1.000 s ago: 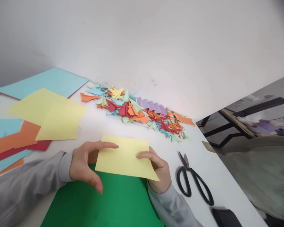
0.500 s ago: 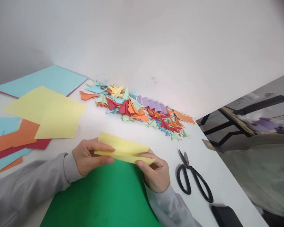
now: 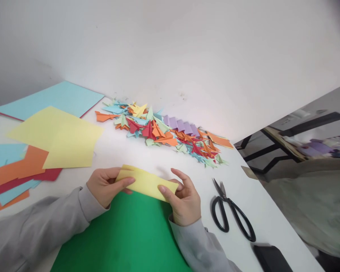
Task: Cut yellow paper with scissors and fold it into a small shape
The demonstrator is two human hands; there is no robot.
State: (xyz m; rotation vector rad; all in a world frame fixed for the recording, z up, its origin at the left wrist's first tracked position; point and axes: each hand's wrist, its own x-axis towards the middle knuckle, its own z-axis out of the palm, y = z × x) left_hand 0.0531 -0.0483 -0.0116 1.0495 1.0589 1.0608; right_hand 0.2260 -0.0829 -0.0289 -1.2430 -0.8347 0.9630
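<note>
Both hands hold a small yellow sheet of paper (image 3: 146, 182), folded over lengthwise into a narrow strip. At its left end, my left hand (image 3: 106, 187) pinches it, thumb on the near face and fingers behind. My right hand (image 3: 185, 198) grips the right end with the thumb in front; its index finger is raised off the paper, and the other fingers are partly hidden behind. The strip is above the far edge of a large green sheet (image 3: 124, 234), which lies in front of me.
Folded paper planes (image 3: 158, 128) in several colours are heaped along the wall. Black-handled scissors (image 3: 229, 211) lie on the right, beyond a black object (image 3: 272, 258). Leftward are a yellow sheet (image 3: 68, 139), a light blue sheet (image 3: 51, 100) and orange paper pieces (image 3: 22, 164).
The yellow paper, earlier partly open with a raised fold toward me, is now closed into a narrow strip. My right index finger has lifted away from it.
</note>
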